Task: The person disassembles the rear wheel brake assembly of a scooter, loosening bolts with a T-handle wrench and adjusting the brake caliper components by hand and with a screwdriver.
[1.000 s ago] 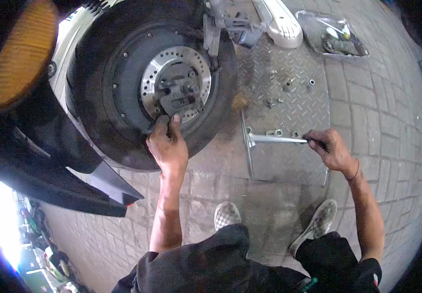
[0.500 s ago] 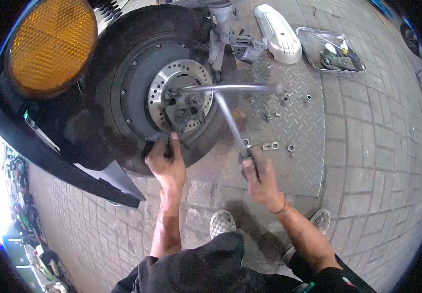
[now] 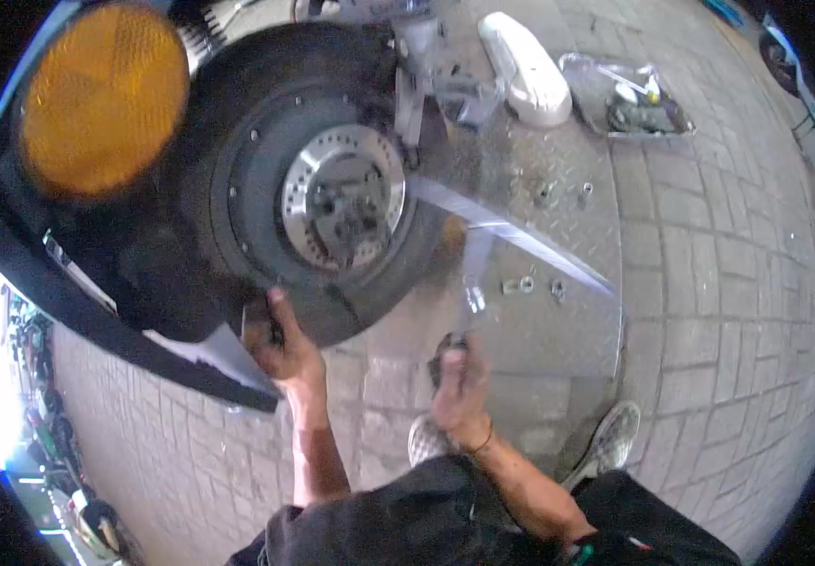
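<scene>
1. Gripping: the right hand is wrapped around the dark near end of a T-shaped wrench; a full, firm grasp here should limit twisting of the shaft.
2. Wrench position: the tool extends away from the right hand, above the plate and to the right of the wheel; its crossbar is slanted and blurred; one end overlaps the tyre edge in view, but contact cannot be confirmed; control the swing so that neither end strikes rubber or metal.
3. Left hand: fingers curled, thumb pointing up, near the lower edge of the tyre and a pale panel; whether anything is pinched cannot be told; best kept outside the crossbar's arc.
4. Brake disc: perforated, facing outward, with dark hub fittings at its centre; the wrench is apart from these fittings; as a rule, square a tool to its fitting before applying load.
5. Metal plate: small metal parts lie on it, below the wrench; adequate clearance should avoid scattering them.
6. Far side: a white cover lies beside a tray of assorted items; both are well apart from the hands.
</scene>
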The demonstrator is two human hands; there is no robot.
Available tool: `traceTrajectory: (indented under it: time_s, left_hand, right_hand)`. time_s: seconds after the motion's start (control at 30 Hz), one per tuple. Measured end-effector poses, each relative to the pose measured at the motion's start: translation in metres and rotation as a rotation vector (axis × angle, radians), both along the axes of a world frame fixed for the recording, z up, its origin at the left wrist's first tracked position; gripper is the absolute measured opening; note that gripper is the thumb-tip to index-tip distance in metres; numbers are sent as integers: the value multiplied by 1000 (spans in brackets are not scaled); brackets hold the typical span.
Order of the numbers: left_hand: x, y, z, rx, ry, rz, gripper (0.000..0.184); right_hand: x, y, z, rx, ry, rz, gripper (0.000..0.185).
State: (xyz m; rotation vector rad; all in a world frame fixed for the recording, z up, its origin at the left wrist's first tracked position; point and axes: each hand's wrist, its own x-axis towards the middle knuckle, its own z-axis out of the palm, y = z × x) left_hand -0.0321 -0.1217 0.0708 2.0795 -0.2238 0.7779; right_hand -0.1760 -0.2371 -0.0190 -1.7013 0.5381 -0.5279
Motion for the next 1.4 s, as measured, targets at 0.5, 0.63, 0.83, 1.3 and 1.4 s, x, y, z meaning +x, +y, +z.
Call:
traceTrajectory:
  time_s: [0.5, 0.63, 0.83, 1.3, 1.4]
  left_hand:
    - [-9, 15, -7, -232, 146, -49, 46]
    - [-6, 16, -11, -140, 126, -6, 40]
    - [2, 1, -9, -28, 18, 39, 35]
    - [13, -13, -2, 135, -185, -37, 20]
    - [8, -5, -5, 206, -116, 5, 22]
  right_hand:
    - [-7, -3, 20, 452, -302, -93, 30]
    - [-1, -21, 32, 838, -1041, -213, 29]
    - [12, 9, 12, 249, 27, 158, 44]
    - [17, 17, -9, 139, -34, 57, 49]
    - [17, -7, -21, -320, -88, -264, 51]
